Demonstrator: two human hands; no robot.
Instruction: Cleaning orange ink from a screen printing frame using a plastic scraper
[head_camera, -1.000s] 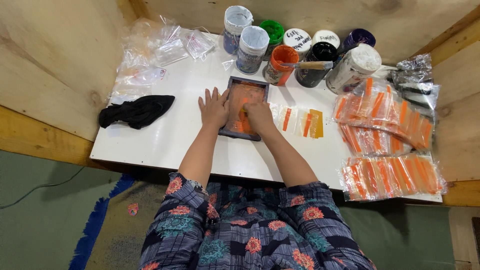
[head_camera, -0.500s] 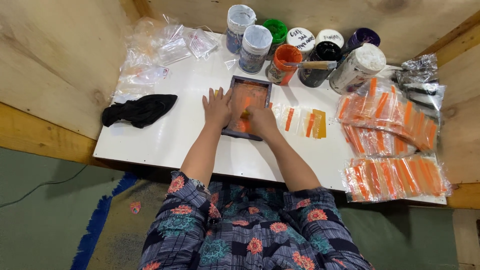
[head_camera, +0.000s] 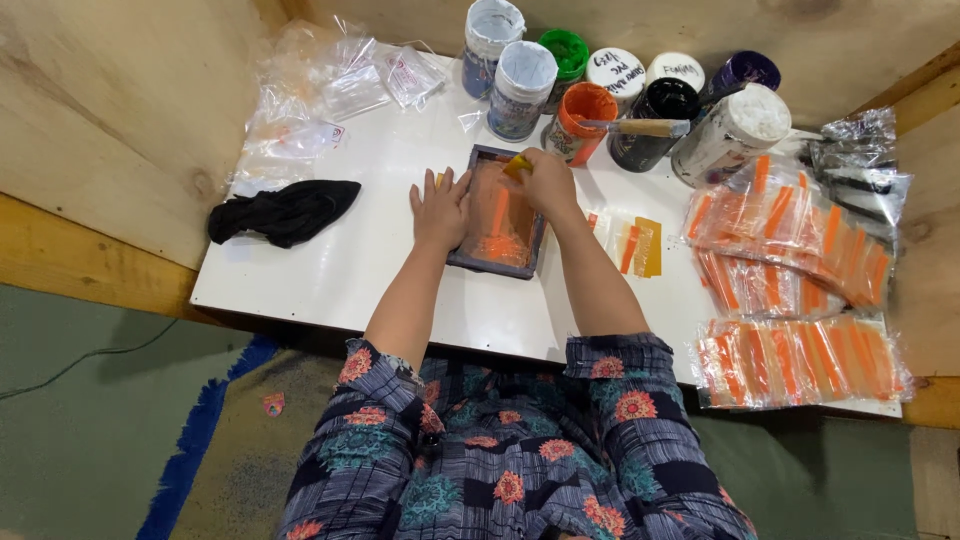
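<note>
1. While a black cloth (head_camera: 285, 211) lies near the bench's (head_camera: 340, 270) left edge, the left hand (head_camera: 440, 207) rests flat, fingers spread, on the small screen frame (head_camera: 497, 212).
2. Right hand (head_camera: 545, 180) fingers grip a yellow squeegee (head_camera: 517, 165) at the frame's far end, mid-bench.
3. Orange-printed packets (head_camera: 790, 250) cover the right edge.

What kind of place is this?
Probably a small printing workshop. Hands work orange ink on a small framed screen, open paint jars stand along a white table, and bagged orange strips lie stacked.

I see the frame (head_camera: 497, 212) at the table's (head_camera: 340, 270) centre, my left hand (head_camera: 440, 207) on its left edge, my right hand (head_camera: 543, 180) at its top; jars (head_camera: 620, 100) line the upper middle; a cloth (head_camera: 285, 211) lies left; packets (head_camera: 790, 290) fill the right; bags (head_camera: 320, 95) sit upper left.
</note>
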